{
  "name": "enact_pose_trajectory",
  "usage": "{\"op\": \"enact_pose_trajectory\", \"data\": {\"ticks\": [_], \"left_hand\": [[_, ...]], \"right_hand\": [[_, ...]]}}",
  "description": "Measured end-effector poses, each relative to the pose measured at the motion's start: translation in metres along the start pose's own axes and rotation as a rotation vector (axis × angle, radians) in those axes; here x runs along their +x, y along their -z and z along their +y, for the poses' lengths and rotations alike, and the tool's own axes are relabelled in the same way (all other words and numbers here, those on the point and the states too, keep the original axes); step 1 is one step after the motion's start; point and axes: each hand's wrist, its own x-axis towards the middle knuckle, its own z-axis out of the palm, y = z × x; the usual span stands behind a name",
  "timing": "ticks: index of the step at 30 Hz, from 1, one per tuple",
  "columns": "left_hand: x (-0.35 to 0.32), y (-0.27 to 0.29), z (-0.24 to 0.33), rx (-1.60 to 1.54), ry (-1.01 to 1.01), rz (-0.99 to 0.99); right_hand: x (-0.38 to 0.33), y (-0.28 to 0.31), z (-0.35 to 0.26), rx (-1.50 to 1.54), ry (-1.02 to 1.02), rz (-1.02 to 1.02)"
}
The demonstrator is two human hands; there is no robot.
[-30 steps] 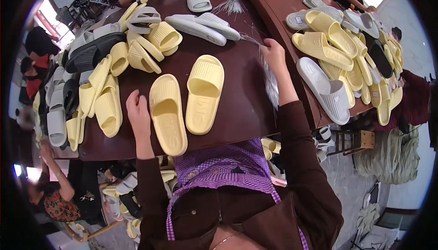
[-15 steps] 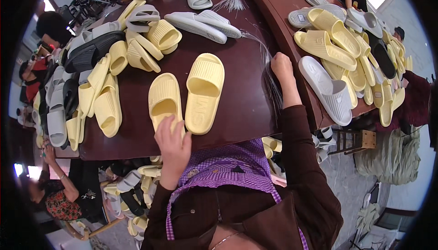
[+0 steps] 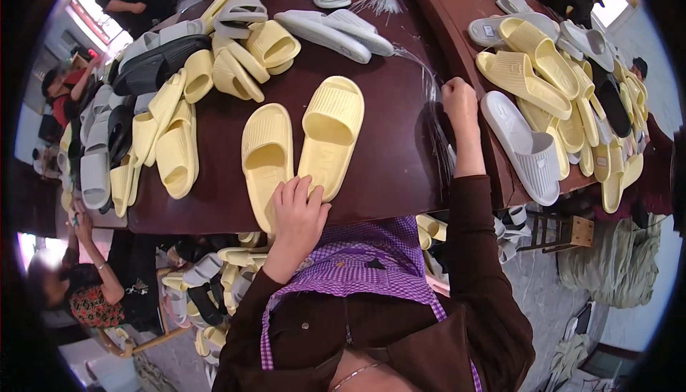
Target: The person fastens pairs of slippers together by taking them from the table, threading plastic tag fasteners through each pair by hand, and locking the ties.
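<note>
Two pale yellow slide slippers lie side by side on the dark red table, toes pointing away from me. My left hand (image 3: 299, 210) is at their heel ends. Its fingers are slightly apart and rest on the heel of the right slipper (image 3: 332, 135), beside the heel of the left slipper (image 3: 269, 160). Farther right, my right hand (image 3: 459, 106) is closed in a fist at the table's edge. Thin clear plastic strands (image 3: 434, 117) run along its left side. Whether its fingers pinch any strand is hidden.
Yellow, grey and black slippers (image 3: 177, 156) are heaped on the left. A grey pair (image 3: 332, 35) lies at the far side. On the right-hand table (image 3: 500, 185) is another slipper heap (image 3: 572, 110). A wooden stool (image 3: 580, 231) stands below it. Several people are around.
My left hand has shifted right, from the left slipper's heel onto the right slipper's heel. My right fist stays by the strands. The whole view has moved slightly.
</note>
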Motion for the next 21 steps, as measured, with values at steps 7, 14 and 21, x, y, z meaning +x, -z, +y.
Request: {"op": "enact_pose_trajectory", "data": {"ticks": [7, 14, 21], "left_hand": [[0.012, -0.001, 0.001, -0.013, 0.0, -0.011], [0.017, -0.004, 0.002, -0.01, -0.019, -0.032], [0.016, 0.014, -0.005, -0.11, 0.027, -0.082]], "right_hand": [[0.009, 0.012, -0.004, 0.154, 0.016, 0.169], [0.021, 0.03, 0.001, 0.549, -0.096, 0.162], [0.011, 0.086, -0.036, 1.224, -0.273, 0.041]]}}
